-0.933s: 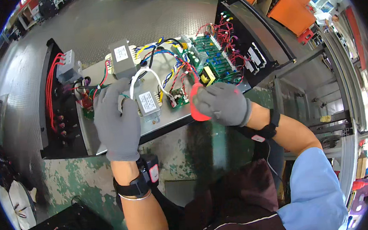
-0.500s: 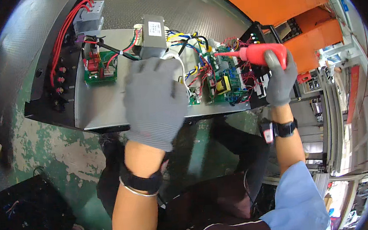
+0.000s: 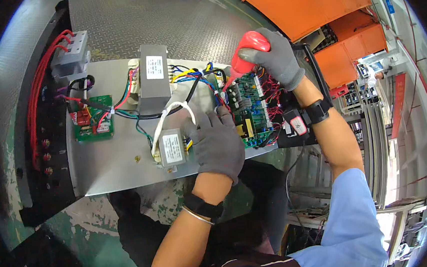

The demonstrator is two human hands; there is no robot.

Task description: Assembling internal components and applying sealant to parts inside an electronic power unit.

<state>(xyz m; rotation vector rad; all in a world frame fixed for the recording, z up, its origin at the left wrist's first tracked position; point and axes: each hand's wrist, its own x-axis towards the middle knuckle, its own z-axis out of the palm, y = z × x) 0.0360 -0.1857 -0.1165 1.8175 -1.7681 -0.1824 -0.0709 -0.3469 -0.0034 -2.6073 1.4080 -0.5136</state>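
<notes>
My right hand, in a grey glove, is wrapped round a red squeeze bottle. The bottle tilts down, and its thin nozzle points at wires by the left edge of a green circuit board. Also gloved, my left hand lies low over the panel with its fingers apart, fingertips among the wires beside that board. Its thumb is close to a white cable looping from a small transformer. Whether the fingertips press on any wire is hidden.
A large grey transformer stands on the metal panel. Left of it are a smaller green board and a breaker block with red cables. A black handle rises at the right. Orange cabinets stand beyond.
My left hand has moved right and down, uncovering the small transformer. My right hand has moved left and tipped the bottle more steeply. The view has shifted, too.
</notes>
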